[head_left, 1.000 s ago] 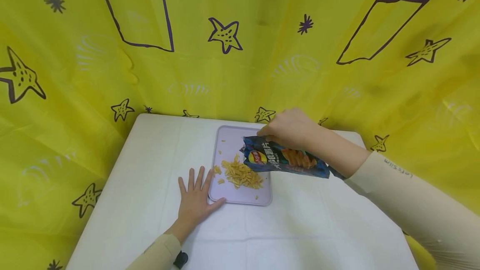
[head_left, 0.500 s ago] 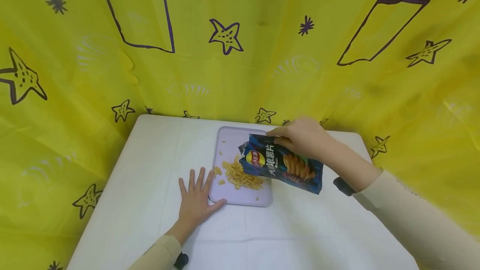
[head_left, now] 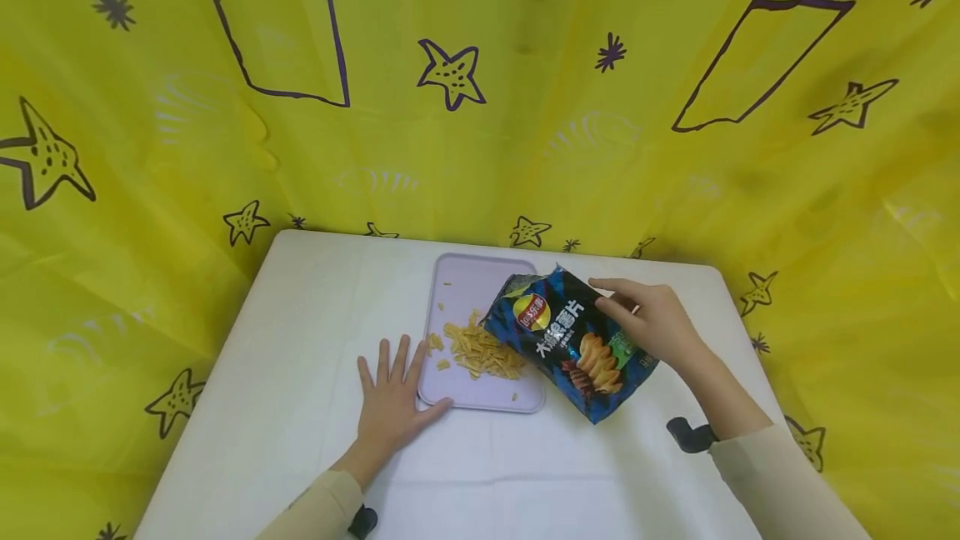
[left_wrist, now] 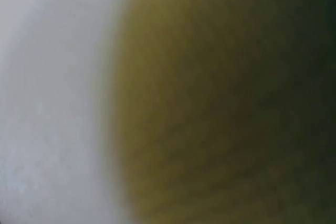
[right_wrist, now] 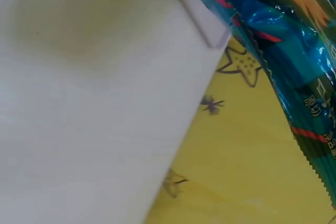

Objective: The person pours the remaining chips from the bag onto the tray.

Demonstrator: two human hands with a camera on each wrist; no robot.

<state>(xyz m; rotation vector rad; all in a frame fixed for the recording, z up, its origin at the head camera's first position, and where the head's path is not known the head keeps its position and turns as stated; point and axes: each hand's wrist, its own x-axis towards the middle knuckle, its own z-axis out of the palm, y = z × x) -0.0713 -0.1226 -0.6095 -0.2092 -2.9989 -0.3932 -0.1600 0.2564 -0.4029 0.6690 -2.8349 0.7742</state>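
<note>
A dark blue chip bag (head_left: 577, 340), its torn mouth at the upper left, slants over the right side of a pale purple tray (head_left: 472, 394). My right hand (head_left: 660, 319) grips the bag by its upper right edge, thumb and fingers pinching it. In the right wrist view the shiny bag (right_wrist: 294, 61) fills the upper right corner. Broken potato chips (head_left: 483, 350) lie heaped on the tray, with a few crumbs apart from the pile. My left hand (head_left: 390, 407) lies flat with fingers spread, its thumb at the tray's lower left corner. The left wrist view is a blur.
The tray lies on a white-covered table (head_left: 315, 307). Behind and beside the table hangs a yellow curtain (head_left: 360, 148) with starfish drawings. A dark wrist-camera piece (head_left: 690, 435) sticks out from the right wrist.
My right hand has moved right and lower, turning the bag so its mouth points up-left and its printed front faces the head view. The left hand and the chip pile stay put.
</note>
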